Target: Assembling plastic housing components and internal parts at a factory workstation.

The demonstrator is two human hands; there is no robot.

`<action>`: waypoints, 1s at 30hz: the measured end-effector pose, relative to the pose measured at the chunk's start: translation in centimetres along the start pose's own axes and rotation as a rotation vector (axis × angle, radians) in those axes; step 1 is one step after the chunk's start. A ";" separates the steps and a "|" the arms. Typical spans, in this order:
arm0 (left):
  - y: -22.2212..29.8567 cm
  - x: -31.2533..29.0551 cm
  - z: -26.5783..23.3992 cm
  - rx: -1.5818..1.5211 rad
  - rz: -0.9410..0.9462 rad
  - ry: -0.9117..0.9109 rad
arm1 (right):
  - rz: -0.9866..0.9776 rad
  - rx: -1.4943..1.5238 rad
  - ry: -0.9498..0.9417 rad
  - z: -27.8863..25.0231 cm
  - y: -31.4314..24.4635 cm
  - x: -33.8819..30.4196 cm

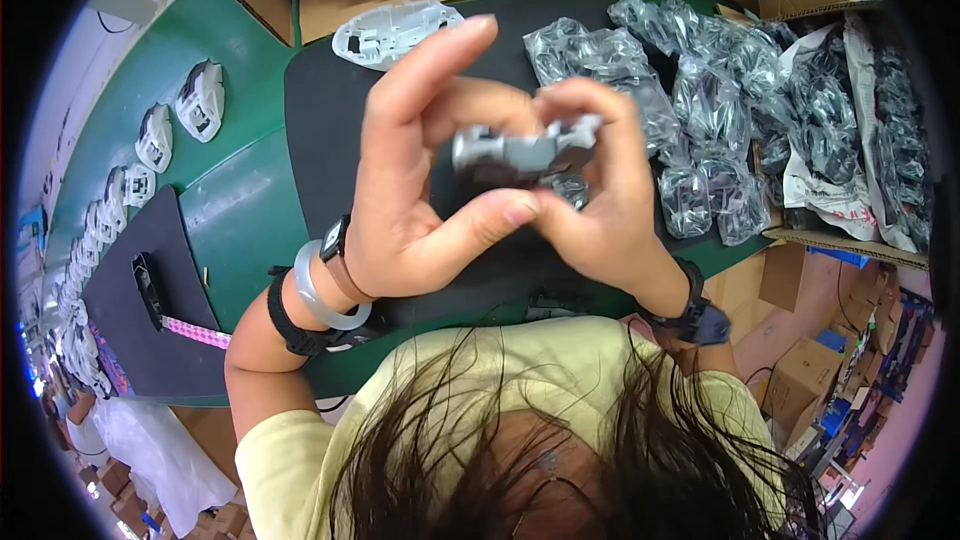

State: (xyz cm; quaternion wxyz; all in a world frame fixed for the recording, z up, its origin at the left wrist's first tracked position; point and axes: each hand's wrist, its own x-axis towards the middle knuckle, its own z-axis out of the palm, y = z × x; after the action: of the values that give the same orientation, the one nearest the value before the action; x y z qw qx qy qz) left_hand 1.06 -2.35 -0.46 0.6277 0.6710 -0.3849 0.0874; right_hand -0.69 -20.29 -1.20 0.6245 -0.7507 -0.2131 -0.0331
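Between my two hands, above the black mat [330, 170], is a small grey and black molded plastic part [520, 152], slightly blurred. My left hand [400, 180] grips its left end, with the thumb below and the index finger raised away from it. On the other end, my right hand [615, 190] has its fingers curled round the part, thumb tip close to the left thumb. Fingers cover some of the part, so its full shape is hidden. Just beyond my left hand lies a white plastic shell [375, 35] on the mat.
Clear plastic bags [710, 100] of dark parts crowd the right side, beside an open cardboard box [850, 245] of more bags. White shells [200, 100] line the green table [240, 195] at left. Near them lie a black part [148, 288] and a pink patterned strip [195, 330].
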 end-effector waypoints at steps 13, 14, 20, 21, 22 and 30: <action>0.0 -0.4 -0.3 0.293 -0.063 0.035 | -0.054 0.096 -0.093 -2.3 -0.5 0.8; -0.5 0.1 -0.7 0.276 0.048 0.008 | -0.105 0.179 -0.096 -2.3 -0.3 0.9; -1.1 0.4 -1.2 -0.099 -0.040 0.034 | -0.272 0.220 -0.088 -2.0 0.4 1.2; -1.3 0.2 -1.5 -0.101 0.020 -0.009 | -0.269 0.229 -0.091 -1.9 0.2 1.2; -1.3 0.2 -1.4 -0.085 0.029 -0.010 | -0.258 0.216 -0.113 -2.0 0.2 1.2; 0.6 -0.7 0.7 -0.071 -0.154 0.154 | -0.070 0.321 0.103 -0.4 -0.7 0.1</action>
State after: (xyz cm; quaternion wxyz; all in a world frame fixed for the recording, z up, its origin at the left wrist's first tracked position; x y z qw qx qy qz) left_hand -0.03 -2.69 -0.57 0.6836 0.6672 -0.2856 0.0767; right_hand -0.76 -20.56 -0.48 0.7451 -0.6305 -0.2094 -0.0589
